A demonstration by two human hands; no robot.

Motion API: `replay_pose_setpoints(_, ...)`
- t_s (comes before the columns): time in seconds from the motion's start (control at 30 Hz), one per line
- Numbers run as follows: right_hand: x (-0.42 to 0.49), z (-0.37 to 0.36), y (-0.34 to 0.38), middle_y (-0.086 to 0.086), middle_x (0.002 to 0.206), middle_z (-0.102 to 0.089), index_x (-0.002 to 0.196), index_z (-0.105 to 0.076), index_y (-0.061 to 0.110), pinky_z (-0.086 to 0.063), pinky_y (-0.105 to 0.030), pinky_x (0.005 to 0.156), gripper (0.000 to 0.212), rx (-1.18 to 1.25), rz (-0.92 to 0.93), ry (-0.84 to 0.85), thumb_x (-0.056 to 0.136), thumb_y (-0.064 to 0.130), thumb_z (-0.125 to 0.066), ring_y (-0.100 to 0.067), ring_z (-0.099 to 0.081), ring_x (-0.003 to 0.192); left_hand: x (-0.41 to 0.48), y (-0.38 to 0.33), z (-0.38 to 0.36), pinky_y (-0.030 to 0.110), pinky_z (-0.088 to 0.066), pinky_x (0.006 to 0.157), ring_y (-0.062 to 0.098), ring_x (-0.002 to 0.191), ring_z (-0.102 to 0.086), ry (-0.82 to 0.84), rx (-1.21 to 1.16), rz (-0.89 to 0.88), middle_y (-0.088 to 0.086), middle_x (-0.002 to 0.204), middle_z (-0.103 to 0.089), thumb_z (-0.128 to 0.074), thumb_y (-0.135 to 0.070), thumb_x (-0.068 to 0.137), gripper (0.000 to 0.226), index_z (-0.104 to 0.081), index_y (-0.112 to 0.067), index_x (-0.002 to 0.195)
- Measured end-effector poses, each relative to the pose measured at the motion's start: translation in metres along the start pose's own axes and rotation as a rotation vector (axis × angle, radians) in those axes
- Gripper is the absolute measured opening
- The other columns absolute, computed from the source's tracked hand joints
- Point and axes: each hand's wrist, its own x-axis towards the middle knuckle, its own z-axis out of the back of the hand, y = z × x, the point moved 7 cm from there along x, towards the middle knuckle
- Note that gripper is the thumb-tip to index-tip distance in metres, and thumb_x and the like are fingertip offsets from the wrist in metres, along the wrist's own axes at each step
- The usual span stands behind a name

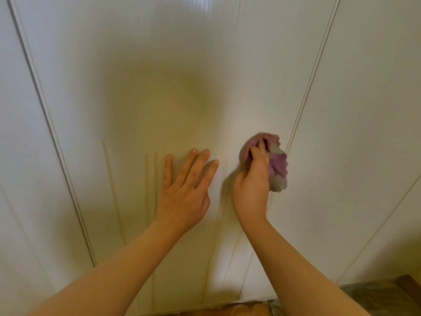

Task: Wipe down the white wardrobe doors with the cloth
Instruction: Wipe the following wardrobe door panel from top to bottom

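I note right hand gripping bunched cloth just beside door seam; left hand flat, released, against wardrobe door.

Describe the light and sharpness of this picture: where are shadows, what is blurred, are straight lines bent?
In the head view, a soft, yellowish shadow covers the middle of the white wardrobe door; the right hand gripping the crumpled purple and grey cloth looks slightly blurred, the flat left hand sharper; the door seams slant and bend slightly, a wide-angle effect; no harsh glare.
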Motion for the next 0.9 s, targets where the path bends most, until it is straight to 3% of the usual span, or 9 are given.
replay_pose_setpoints(0.1, -0.045, -0.033, 0.004, -0.015, 0.136, -0.048, 0.130, -0.048, 0.001, -0.038, -0.043, 0.106, 0.045, -0.062, 0.145, 0.212, 0.086, -0.005, -0.040, -0.028, -0.044, 0.127, -0.005, 0.013, 0.004, 0.056, -0.010, 0.113, 0.027, 0.136, -0.032, -0.033, 0.050, -0.006, 0.005, 0.142, -0.037, -0.057, -0.017, 0.075, 0.061, -0.044, -0.016, 0.134)
replay_pose_setpoints(0.17, -0.061, -0.037, 0.003, -0.016, 0.125, -0.057, 0.122, -0.056, 0.001, -0.050, -0.043, 0.092, 0.042, -0.112, 0.273, 0.291, 0.086, 0.004, -0.036, -0.028, -0.053, 0.115, -0.008, 0.020, 0.004, 0.057, -0.007, 0.113, 0.028, 0.136, -0.030, -0.016, 0.062, -0.051, 0.004, 0.141, -0.037, -0.057, -0.018, 0.074, 0.062, -0.043, -0.017, 0.135)
replay_pose_setpoints(0.27, -0.027, -0.021, 0.010, -0.015, 0.121, -0.057, 0.115, -0.058, 0.002, -0.047, -0.035, 0.088, 0.039, -0.061, 0.306, 0.224, 0.081, -0.002, -0.039, -0.028, -0.052, 0.112, -0.006, 0.024, 0.004, 0.056, -0.007, 0.114, 0.029, 0.136, -0.030, 0.006, 0.058, -0.070, 0.004, 0.141, -0.037, -0.053, -0.018, 0.075, 0.061, -0.043, -0.018, 0.135)
replay_pose_setpoints(0.4, -0.017, -0.019, 0.008, -0.015, 0.132, -0.051, 0.125, -0.053, 0.000, -0.026, -0.020, 0.106, 0.048, -0.015, 0.148, 0.171, 0.081, -0.016, -0.043, -0.025, -0.044, 0.125, -0.008, 0.022, 0.004, 0.053, -0.007, 0.114, 0.029, 0.136, -0.030, 0.028, 0.027, -0.044, 0.004, 0.142, -0.036, -0.048, -0.017, 0.075, 0.060, -0.042, -0.017, 0.135)
replay_pose_setpoints(0.53, -0.079, -0.026, -0.015, -0.011, 0.120, -0.060, 0.123, -0.054, 0.015, -0.047, -0.033, 0.095, 0.045, -0.041, 0.208, 0.315, 0.084, -0.006, -0.044, -0.024, -0.055, 0.112, -0.009, 0.024, 0.006, 0.052, -0.010, 0.114, 0.028, 0.136, -0.031, 0.049, -0.011, -0.035, 0.005, 0.142, -0.036, -0.046, -0.017, 0.075, 0.058, -0.042, -0.016, 0.133)
replay_pose_setpoints(0.6, -0.077, -0.012, -0.019, -0.002, 0.105, -0.064, 0.110, -0.060, 0.026, -0.047, -0.024, 0.083, 0.046, 0.091, 0.057, 0.271, 0.084, -0.008, -0.043, -0.017, -0.058, 0.094, -0.009, 0.023, 0.013, 0.046, -0.022, 0.111, 0.027, 0.132, -0.036, 0.021, -0.109, -0.005, 0.007, 0.139, -0.038, -0.049, -0.013, 0.075, 0.055, -0.045, -0.014, 0.130)
replay_pose_setpoints(0.7, -0.066, -0.002, -0.010, 0.009, 0.076, -0.063, 0.087, -0.062, 0.039, -0.048, -0.021, 0.056, 0.053, 0.330, -0.254, 0.273, 0.084, -0.011, -0.045, -0.007, -0.055, 0.060, -0.010, 0.022, 0.025, 0.030, -0.036, 0.090, 0.019, 0.113, -0.048, 0.006, -0.346, 0.047, 0.007, 0.129, -0.051, -0.043, -0.009, 0.074, 0.050, -0.047, -0.015, 0.124)
replay_pose_setpoints(0.83, -0.059, -0.017, 0.024, 0.000, 0.041, -0.051, 0.075, -0.064, 0.014, -0.034, -0.018, 0.033, 0.042, 0.620, -0.472, 0.506, 0.082, -0.017, -0.036, -0.010, -0.044, 0.033, -0.015, 0.034, 0.025, 0.019, -0.031, 0.088, 0.008, 0.100, -0.051, 0.141, -0.609, 0.143, 0.003, 0.114, -0.067, -0.040, -0.014, 0.077, 0.048, -0.049, -0.019, 0.123)
replay_pose_setpoints(0.9, -0.055, -0.026, 0.033, -0.003, 0.040, -0.047, 0.072, -0.057, 0.008, -0.029, -0.016, 0.033, 0.038, 0.707, -0.557, 0.552, 0.080, -0.018, -0.032, -0.011, -0.041, 0.030, -0.019, 0.049, 0.024, 0.005, -0.029, 0.092, 0.002, 0.099, -0.051, 0.215, -0.873, 0.364, -0.007, 0.111, -0.065, -0.047, -0.019, 0.082, 0.038, -0.057, -0.026, 0.118)
